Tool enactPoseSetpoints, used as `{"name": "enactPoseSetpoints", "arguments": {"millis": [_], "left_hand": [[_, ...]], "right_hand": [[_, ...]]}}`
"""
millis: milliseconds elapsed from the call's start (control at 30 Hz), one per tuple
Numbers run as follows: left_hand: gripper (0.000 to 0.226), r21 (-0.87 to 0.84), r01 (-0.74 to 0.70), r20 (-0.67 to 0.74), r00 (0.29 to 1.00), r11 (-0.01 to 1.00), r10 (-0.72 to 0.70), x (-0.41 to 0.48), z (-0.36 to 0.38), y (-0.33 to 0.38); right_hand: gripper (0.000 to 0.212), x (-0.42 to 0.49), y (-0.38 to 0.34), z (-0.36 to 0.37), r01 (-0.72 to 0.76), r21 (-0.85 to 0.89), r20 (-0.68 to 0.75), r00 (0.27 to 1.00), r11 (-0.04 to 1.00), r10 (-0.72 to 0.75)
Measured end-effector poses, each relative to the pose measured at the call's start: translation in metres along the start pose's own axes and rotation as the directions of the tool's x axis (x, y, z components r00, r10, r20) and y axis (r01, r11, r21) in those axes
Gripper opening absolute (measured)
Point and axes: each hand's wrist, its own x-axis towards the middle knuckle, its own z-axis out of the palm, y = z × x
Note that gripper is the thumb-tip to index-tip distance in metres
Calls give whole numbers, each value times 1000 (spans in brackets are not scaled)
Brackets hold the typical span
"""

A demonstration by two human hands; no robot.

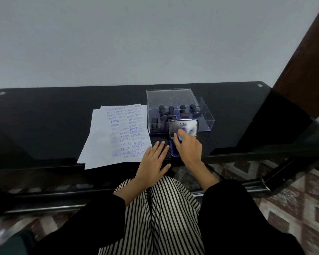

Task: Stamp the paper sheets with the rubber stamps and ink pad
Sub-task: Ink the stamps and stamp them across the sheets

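The right hand (189, 144) reaches over the open ink pad (174, 150), fingers curled narrow toward the raised metal lid (183, 128). Whether it grips anything, I cannot tell; a blue mark shows at one fingertip. The blue pad surface lies partly hidden under this hand, near the front edge of the table (44, 116).

The left hand (153, 161) lies flat and wide open, palm down, fingers spread. Its fingertips rest at the lower right corner of the paper sheets (116, 137), just beside the ink pad.

The sheets lie overlapped, left of the ink pad. The top sheet carries many blue stamped words, among them SAMPLE, AIR MAIL, FRAGILE and AMENDED.

Behind the ink pad, touching or nearly touching its lid, stands a clear plastic box (206, 118). Black-handled stamps (182, 109) stand upright inside it. The clear box lid (170, 96) stands behind them.

The person wears dark sleeves and striped clothing.
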Motion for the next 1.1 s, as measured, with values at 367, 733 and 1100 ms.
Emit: {"name": "enactPoseSetpoints", "arguments": {"millis": [367,733,1100], "left_hand": [[63,86,22,-107,994,996,-12,2,10,-1],[64,112,27,-175,985,993,-7,2,15,-1],[64,114,31,-212,977,993,-6,2,17,-1]], "right_hand": [[36,3,7,19,121,-13,-305,945,993,-119],[28,13,11,29,123,-111,-374,914,986,-157],[29,28,12,33,140,-120,-347,922,983,-173]]}}
